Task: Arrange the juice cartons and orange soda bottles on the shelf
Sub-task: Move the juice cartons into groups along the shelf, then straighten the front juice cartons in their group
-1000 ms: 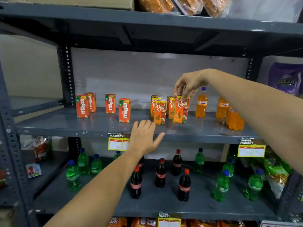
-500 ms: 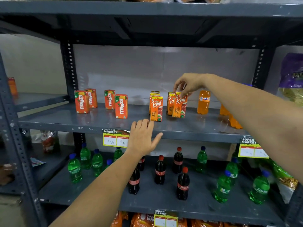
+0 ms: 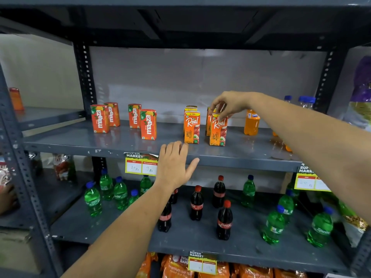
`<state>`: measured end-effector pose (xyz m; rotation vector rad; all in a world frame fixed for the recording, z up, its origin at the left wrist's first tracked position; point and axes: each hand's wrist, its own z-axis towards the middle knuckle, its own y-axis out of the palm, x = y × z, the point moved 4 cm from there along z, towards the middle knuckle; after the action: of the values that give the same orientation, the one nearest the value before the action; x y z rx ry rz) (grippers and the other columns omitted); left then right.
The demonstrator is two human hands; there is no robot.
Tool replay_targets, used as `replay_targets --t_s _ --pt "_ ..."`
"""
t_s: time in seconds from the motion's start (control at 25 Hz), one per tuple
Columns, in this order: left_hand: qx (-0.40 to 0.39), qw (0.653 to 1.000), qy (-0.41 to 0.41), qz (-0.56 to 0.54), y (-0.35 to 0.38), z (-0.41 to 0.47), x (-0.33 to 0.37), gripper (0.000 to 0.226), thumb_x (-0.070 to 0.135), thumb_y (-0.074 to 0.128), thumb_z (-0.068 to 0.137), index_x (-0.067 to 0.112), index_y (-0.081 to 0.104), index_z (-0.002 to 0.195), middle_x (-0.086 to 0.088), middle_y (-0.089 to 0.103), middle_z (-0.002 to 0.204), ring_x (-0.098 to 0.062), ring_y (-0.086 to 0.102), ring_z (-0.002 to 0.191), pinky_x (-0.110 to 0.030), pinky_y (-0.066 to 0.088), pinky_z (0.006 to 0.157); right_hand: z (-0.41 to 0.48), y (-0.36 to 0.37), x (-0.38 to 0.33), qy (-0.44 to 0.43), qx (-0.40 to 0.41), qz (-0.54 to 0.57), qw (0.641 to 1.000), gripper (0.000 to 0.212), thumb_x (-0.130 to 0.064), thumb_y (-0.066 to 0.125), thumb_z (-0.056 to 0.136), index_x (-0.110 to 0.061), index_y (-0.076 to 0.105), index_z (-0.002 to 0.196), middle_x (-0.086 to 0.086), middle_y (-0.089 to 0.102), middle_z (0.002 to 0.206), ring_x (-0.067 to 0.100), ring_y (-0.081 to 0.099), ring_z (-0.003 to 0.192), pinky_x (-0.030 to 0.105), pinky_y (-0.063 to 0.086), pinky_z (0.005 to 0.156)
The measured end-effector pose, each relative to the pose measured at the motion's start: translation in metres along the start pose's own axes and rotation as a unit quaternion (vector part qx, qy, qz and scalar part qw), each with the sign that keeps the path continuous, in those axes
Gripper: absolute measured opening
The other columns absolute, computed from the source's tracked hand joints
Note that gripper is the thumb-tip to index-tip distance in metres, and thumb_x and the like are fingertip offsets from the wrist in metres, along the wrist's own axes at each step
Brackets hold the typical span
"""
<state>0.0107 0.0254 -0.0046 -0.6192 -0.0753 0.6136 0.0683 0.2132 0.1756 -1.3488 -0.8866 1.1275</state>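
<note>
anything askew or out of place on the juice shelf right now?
Mostly the front right Real carton: it leans slightly left while the right hand has its fingers at the top edge. The front Maaza carton sits forward of the other Maaza cartons. No spills or damage visible.

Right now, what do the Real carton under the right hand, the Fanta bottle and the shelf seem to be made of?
Real carton: printed coated paperboard by its look, with sharp folded edges and a slight sheen.
Fanta bottle: clear plastic, probably; the orange drink shows through.
Shelf: grey painted metal, seemingly; glossy reflections and chipped paint along the front lip.
</note>
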Motion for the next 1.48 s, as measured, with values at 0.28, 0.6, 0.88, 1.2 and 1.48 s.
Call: replay_targets --t_s 0.28,0.6,0.88,1.2,1.48 --pt "-0.025 0.997 0.073 -0.003 -0.006 0.006 -0.012 0.048 0.049 0.032 0.093 0.01 0.055 0.108 -0.007 0.06 0.102 -0.027 0.055 0.09 -0.039 0.042 0.077 -0.002 0.001 -0.009 -0.018 0.058 -0.065 0.996 0.038 -0.033 0.073 0.08 -0.022 0.063 0.115 0.007 0.064 0.121 0.022 0.06 0.107 0.037 0.053 0.087" --pt "0.037 0.996 0.072 -0.028 -0.031 0.002 -0.092 0.032 0.044 0.046 0.088 0.014 0.052 0.078 -0.003 0.055 0.073 -0.024 0.054 0.065 -0.031 0.032 0.056 0.008 0.007 -0.088 -0.042 0.364 -0.017 0.93 0.033 -0.037 0.067 0.082 -0.006 0.069 0.092 0.015 0.069 0.089 0.027 0.064 0.084 0.032 0.046 0.077" --pt "0.054 0.997 0.058 -0.014 -0.044 0.011 -0.199 0.02 0.034 0.055 0.081 0.014 0.054 0.075 -0.004 0.06 0.073 -0.026 0.058 0.066 -0.028 0.033 0.056 0.047 0.058 -0.159 0.06 0.401 0.038 0.913 0.057 -0.048 0.066 0.079 -0.005 0.053 0.115 0.021 0.061 0.111 0.039 0.059 0.101 0.039 0.047 0.077" --pt "0.027 0.993 -0.108 -0.026 -0.03 0.025 -0.314 0.064 0.043 0.065 0.073 0.008 0.046 0.123 -0.014 0.054 0.121 -0.032 0.052 0.108 -0.045 0.045 0.086 0.09 0.12 -0.217 0.226 0.406 0.14 0.874 0.093 -0.045 0.073 0.074 -0.014 0.021 0.145 0.019 0.048 0.131 0.041 0.057 0.112 0.046 0.052 0.084" --pt "-0.041 0.939 -0.289 -0.183 -0.007 0.05 -0.352 0.083 0.043 0.079 0.069 0.003 0.035 0.127 -0.017 0.045 0.129 -0.033 0.046 0.12 -0.044 0.046 0.088 0.099 0.127 -0.224 0.303 0.415 0.171 0.841 0.065 -0.036 0.078 0.073 -0.003 0.046 0.119 0.018 0.062 0.119 0.035 0.062 0.108 0.042 0.052 0.082"
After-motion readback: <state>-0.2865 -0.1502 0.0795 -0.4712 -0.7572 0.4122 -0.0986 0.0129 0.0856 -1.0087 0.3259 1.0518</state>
